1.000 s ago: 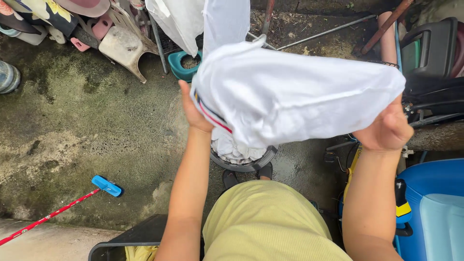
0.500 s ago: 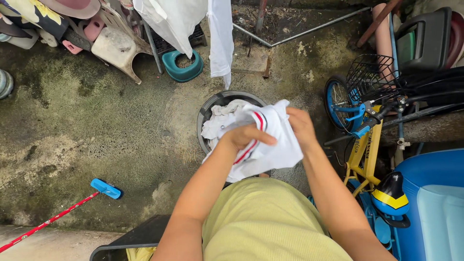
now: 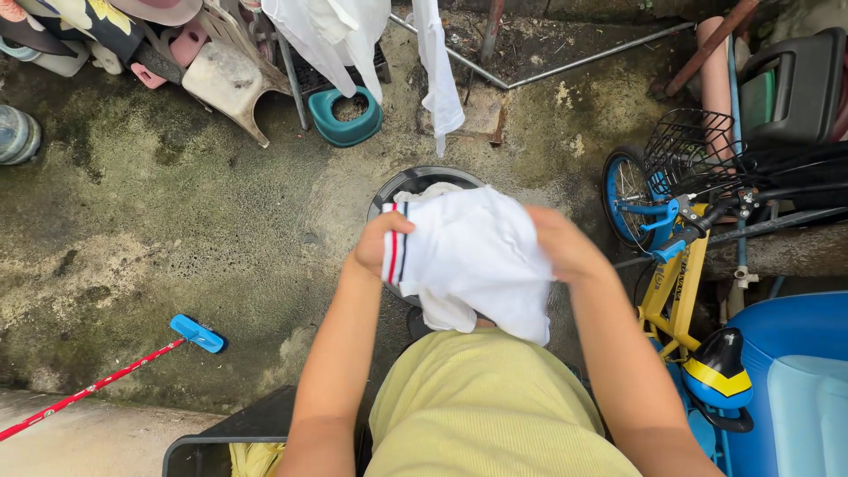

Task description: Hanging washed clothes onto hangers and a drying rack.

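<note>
No packages, signs or screens visible (just clutter).

Both hands, left hand [image 3: 378,247] and right hand [image 3: 565,247], hold a garment [image 3: 477,256] above a basin [image 3: 415,181], with a bicycle [image 3: 680,256] to its right and a broom [image 3: 190,334] to its left.

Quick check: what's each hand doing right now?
Left hand: closed on the white garment.
Right hand: closed on the same garment.

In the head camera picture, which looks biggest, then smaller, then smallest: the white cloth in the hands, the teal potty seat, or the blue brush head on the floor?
1. White cloth, though it is nearest the camera, which enlarges it.
2. Teal potty seat.
3. Blue brush head.
</note>
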